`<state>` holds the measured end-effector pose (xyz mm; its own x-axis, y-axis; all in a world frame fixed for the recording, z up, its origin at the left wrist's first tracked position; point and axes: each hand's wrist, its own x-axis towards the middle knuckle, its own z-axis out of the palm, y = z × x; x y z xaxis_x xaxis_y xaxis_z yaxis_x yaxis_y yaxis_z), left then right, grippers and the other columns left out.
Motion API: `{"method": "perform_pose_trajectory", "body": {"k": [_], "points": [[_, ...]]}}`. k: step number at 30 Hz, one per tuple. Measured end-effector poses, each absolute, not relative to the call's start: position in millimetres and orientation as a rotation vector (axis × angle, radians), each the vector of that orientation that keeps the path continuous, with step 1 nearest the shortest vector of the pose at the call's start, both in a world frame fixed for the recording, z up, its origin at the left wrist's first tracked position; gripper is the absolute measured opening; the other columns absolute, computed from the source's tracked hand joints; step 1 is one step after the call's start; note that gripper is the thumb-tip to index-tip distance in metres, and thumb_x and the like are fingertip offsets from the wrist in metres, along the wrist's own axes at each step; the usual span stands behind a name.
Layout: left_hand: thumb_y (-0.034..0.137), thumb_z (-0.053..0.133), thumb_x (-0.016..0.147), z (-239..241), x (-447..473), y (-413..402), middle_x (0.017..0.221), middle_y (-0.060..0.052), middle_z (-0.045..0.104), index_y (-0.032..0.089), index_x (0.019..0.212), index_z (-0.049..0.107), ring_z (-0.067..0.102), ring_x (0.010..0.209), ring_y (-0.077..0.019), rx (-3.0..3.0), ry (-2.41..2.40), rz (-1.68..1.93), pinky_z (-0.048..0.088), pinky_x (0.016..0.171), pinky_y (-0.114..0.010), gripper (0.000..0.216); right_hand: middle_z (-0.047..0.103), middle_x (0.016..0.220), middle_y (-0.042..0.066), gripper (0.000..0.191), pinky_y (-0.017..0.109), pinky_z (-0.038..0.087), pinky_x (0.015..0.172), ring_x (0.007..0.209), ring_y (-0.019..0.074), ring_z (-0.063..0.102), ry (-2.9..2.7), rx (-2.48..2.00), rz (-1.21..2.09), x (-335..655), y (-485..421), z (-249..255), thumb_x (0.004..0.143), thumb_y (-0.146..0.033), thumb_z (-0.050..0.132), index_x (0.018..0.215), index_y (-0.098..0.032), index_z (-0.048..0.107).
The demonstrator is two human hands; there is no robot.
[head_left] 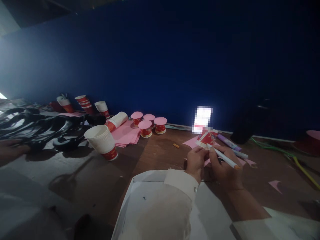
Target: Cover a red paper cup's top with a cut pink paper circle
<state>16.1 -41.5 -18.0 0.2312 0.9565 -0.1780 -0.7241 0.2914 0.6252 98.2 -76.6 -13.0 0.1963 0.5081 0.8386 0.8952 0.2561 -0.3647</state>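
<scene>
My left hand [195, 163] is closed around the lower edge of a red-and-white printed paper cup [210, 136], which is tilted and partly hidden by my fingers. My right hand [227, 170] grips a white marker [226, 158] with an orange end, its tip close to or touching the cup's pale rim; I cannot tell which. Pink paper pieces [191, 142] lie under and around both hands. Just beyond my right hand rest a purple tube-like pen [228, 142] and a pale marker [240, 154].
Several red cups topped with pink paper discs [145, 125] stand left of my hands. Further left are stacked paper cups [100, 136], pink sheets [126, 133] and black curved parts [57, 128]. A blurred hand [12, 151] shows at far left. A white box [136, 186] lies beneath my forearms.
</scene>
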Motion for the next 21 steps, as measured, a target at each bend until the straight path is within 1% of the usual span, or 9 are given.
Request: {"method": "perform_pose_trajectory", "body": {"k": [3, 6, 10, 13, 17, 21], "points": [[0.032, 0.089, 0.049, -18.2, 17.1, -40.4, 0.063, -0.002, 0.063, 0.015, 0.068, 0.069, 0.067, 0.073, -0.0191, 0.448, 0.56, 1.215, 0.053, 0.079, -0.032, 0.032, 0.076, 0.089, 0.01, 0.029, 0.037, 0.052, 0.076, 0.081, 0.0243, 0.07, -1.448, -1.396, -0.46, 97.9, -77.4, -12.7, 0.096, -0.041, 0.059, 0.095, -0.016, 0.074], [0.03, 0.089, 0.049, -19.7, 18.1, -38.8, 0.064, -0.001, 0.063, 0.014, 0.067, 0.068, 0.066, 0.071, -0.0174, 0.428, 0.554, 1.214, 0.052, 0.079, -0.032, 0.031, 0.076, 0.09, 0.009, 0.029, 0.036, 0.053, 0.077, 0.082, 0.0232, 0.07, -1.447, -1.4, -0.456, 97.9, -77.6, -13.1, 0.096, -0.042, 0.059, 0.096, -0.018, 0.074], [0.027, 0.088, 0.053, -18.5, 18.0, -38.2, 0.065, 0.0, 0.063, 0.014, 0.067, 0.068, 0.062, 0.067, -0.0149, 0.413, 0.565, 1.207, 0.05, 0.079, -0.031, 0.027, 0.076, 0.091, 0.009, 0.032, 0.037, 0.053, 0.077, 0.083, 0.0241, 0.07, -1.432, -1.432, -0.447, 97.6, -77.9, -12.7, 0.096, -0.045, 0.058, 0.097, -0.018, 0.074], [0.025, 0.088, 0.056, -13.6, 16.7, -39.6, 0.063, 0.001, 0.061, 0.014, 0.066, 0.066, 0.058, 0.064, -0.0127, 0.399, 0.584, 1.203, 0.049, 0.079, -0.03, 0.026, 0.076, 0.091, 0.009, 0.03, 0.037, 0.053, 0.077, 0.083, 0.0243, 0.07, -1.435, -1.44, -0.411, 97.6, -78.5, -12.2, 0.095, -0.044, 0.059, 0.097, -0.018, 0.074], [0.024, 0.088, 0.057, -6.5, 14.8, -42.7, 0.064, 0.0, 0.06, 0.014, 0.064, 0.063, 0.057, 0.065, -0.0124, 0.359, 0.575, 1.22, 0.048, 0.079, -0.029, 0.028, 0.075, 0.091, 0.01, 0.03, 0.038, 0.053, 0.079, 0.084, 0.0245, 0.07, -1.43, -1.453, -0.4, 99.1, -78.5, -14.0, 0.095, -0.044, 0.06, 0.097, -0.018, 0.073], [0.024, 0.089, 0.056, -5.2, 14.0, -43.7, 0.065, 0.001, 0.06, 0.014, 0.065, 0.063, 0.057, 0.065, -0.0118, 0.352, 0.556, 1.22, 0.047, 0.076, -0.028, 0.029, 0.075, 0.092, 0.009, 0.028, 0.037, 0.052, 0.078, 0.083, 0.024, 0.069, -1.431, -1.45, -0.414, 100.3, -78.1, -16.1, 0.095, -0.044, 0.06, 0.097, -0.019, 0.073]]}}
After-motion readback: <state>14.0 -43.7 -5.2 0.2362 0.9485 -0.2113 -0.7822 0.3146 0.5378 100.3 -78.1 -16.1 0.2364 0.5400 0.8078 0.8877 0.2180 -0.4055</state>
